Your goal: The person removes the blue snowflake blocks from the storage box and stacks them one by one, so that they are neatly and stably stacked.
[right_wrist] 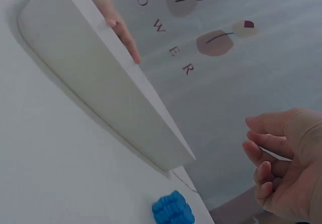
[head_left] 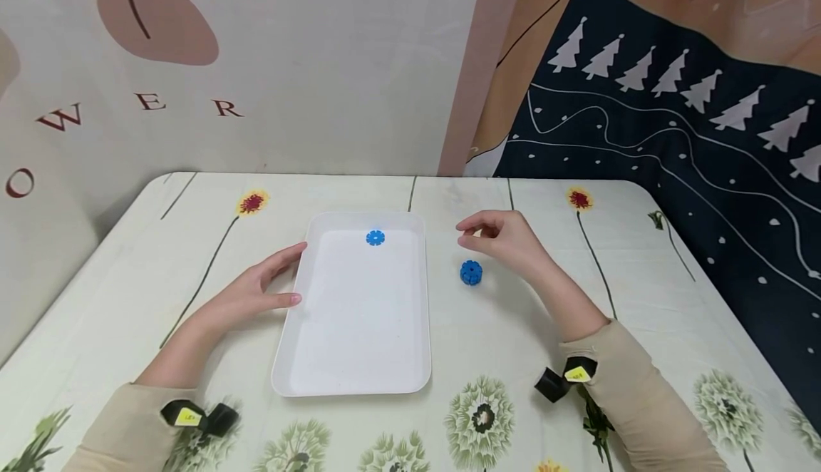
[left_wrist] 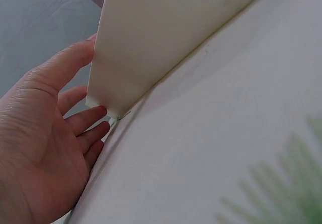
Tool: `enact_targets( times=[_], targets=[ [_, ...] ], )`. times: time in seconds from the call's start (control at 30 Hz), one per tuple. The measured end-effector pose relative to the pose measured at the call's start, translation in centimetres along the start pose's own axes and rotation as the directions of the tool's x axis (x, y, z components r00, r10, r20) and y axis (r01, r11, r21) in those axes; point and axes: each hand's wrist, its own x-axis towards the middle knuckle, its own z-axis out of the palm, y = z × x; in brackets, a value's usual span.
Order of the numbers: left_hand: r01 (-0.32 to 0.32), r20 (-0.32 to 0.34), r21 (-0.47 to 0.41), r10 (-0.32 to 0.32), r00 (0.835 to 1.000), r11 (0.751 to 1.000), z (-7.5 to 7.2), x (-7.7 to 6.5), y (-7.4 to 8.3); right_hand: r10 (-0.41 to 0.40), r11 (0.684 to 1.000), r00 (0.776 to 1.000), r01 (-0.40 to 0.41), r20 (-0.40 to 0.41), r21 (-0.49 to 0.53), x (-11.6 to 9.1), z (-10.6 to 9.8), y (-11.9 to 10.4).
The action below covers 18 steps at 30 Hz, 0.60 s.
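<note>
A white rectangular tray (head_left: pixel 359 329) lies on the table, and a flat blue notched disc (head_left: pixel 375 237) rests inside near its far end. My left hand (head_left: pixel 246 294) touches the tray's left rim with thumb and fingertips spread; in the left wrist view the fingers (left_wrist: pixel 88 119) are lightly bent beside the tray's outer wall (left_wrist: pixel 146 38). To the tray's right, a blue cluster of notched discs (head_left: pixel 471 272) sits on the table. Just beyond it hovers my right hand (head_left: pixel 507 238), fingers loosely bent. A gap shows between its thumb and fingertips, with nothing held there.
The table is covered by a white flower-printed cloth (head_left: pixel 359 429). A pale printed curtain (head_left: pixel 321 65) hangs behind the far edge, with a dark tree-patterned cloth (head_left: pixel 641 122) at the right. Black wrist devices (head_left: pixel 553 384) are strapped over both sleeves.
</note>
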Motion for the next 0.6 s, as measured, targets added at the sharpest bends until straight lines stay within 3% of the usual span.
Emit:
enact_targets(
  times=[0.37,0.6],
  targets=[
    [0.010,0.001,0.012,-0.010,1.000,1.000,0.0,0.0,0.1,-0.086,0.996,0.996,0.086,0.022,-0.026,1.7,3.0,-1.6],
    [0.015,-0.003,0.021,-0.015,1.000,1.000,0.0,0.0,0.0,-0.180,0.980,0.981,0.185,0.067,-0.078,3.2,5.0,-1.8]
  ],
)
